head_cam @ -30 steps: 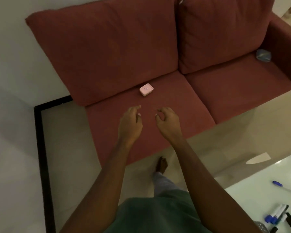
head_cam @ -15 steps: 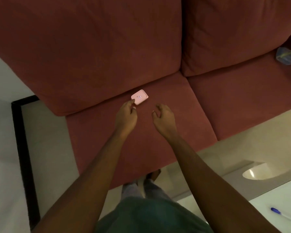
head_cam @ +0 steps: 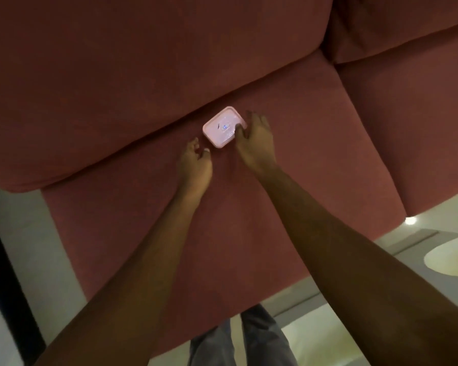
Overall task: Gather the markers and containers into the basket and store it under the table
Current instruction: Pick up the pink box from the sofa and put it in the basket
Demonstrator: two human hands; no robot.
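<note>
A small pink rectangular container (head_cam: 221,126) with a clear lid lies flat on the red sofa seat (head_cam: 275,220), right at the foot of the back cushion. My right hand (head_cam: 257,142) grips its right end, thumb on the lid and fingers round the far edge. My left hand (head_cam: 196,165) hovers just below the container's near left corner, fingers loosely curled and holding nothing. No markers or basket are in view.
The sofa's back cushions (head_cam: 143,62) rise directly behind the container. A second seat cushion (head_cam: 407,114) lies to the right. Pale glossy floor (head_cam: 328,326) runs along the sofa front, and my legs (head_cam: 238,342) stand against it. A black frame (head_cam: 0,273) stands at left.
I have leaned in closer to the sofa. My right hand moved forward and took hold of the pink container's right end. My left hand, which was at its corner, now sits just below it.
</note>
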